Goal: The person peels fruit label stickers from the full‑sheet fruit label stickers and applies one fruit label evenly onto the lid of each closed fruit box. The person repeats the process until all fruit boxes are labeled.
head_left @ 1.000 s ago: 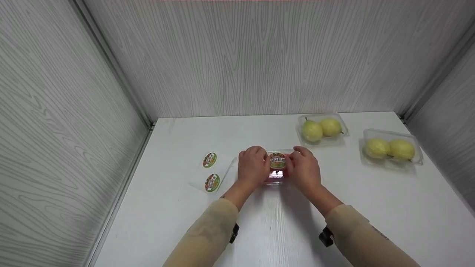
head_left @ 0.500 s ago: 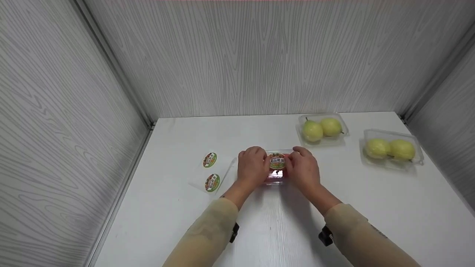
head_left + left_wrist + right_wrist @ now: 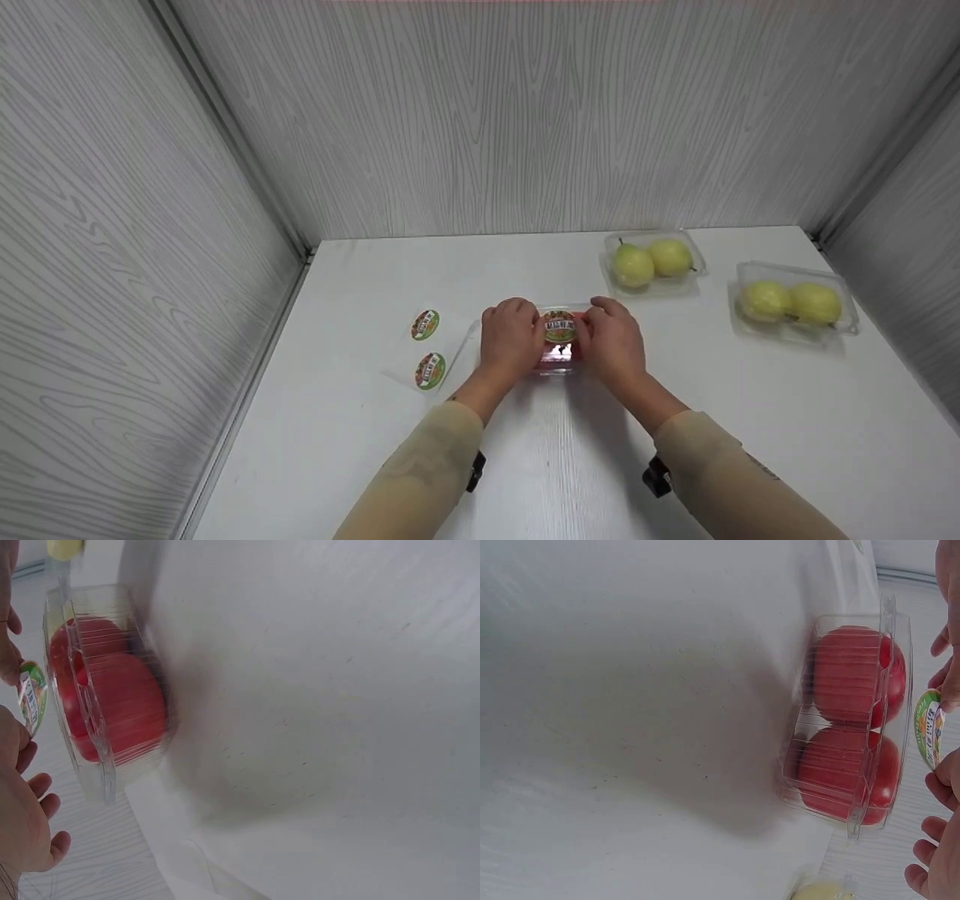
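Sticker (image 3: pixel 559 326) btwn hands (image 3: pixel 511 339) (image 3: pixel 613 339); clear box (image 3: pixel 110 781) below; pears (image 3: pixel 633 266) R

Seeing an oval green-edged sticker (image 3: pixel 559 327) just above a closed clear clamshell (image 3: pixel 853 828) with two red fruits (image 3: pixel 847 675) inside, maybe tomatoes.

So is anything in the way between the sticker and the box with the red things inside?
Nothing I can see. The left hand and right hand pinch the sticker by its edges above the clear box, with just a gap between.
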`<act>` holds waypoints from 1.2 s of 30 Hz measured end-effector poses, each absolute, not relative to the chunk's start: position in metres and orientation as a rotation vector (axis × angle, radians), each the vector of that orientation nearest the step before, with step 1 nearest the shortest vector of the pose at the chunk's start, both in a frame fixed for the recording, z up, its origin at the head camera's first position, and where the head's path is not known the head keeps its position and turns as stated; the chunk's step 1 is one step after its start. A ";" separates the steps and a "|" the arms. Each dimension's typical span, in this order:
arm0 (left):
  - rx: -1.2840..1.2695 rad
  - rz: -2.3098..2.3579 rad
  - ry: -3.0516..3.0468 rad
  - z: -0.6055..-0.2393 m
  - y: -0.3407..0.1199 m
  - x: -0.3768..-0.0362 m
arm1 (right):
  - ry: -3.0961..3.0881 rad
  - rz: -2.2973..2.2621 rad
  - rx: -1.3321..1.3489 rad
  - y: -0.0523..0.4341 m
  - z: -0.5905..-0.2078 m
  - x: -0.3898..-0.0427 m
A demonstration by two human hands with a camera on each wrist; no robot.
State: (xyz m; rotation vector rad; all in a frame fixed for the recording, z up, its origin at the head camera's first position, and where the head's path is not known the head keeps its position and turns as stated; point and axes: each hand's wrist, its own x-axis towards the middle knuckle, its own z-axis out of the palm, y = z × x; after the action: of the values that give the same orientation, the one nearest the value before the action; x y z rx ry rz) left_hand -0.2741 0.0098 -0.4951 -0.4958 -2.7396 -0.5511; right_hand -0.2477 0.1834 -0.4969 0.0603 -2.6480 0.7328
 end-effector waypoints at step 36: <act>-0.492 -0.538 -2.750 -0.503 0.013 -0.280 | -2.700 0.736 0.038 0.186 -0.504 -0.250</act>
State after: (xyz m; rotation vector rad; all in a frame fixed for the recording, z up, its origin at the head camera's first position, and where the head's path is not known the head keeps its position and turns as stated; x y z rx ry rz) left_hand -0.2804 0.0127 -0.5031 -0.4917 -2.7499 -0.5376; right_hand -0.2503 0.1860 -0.5037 0.0376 -2.7003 0.7364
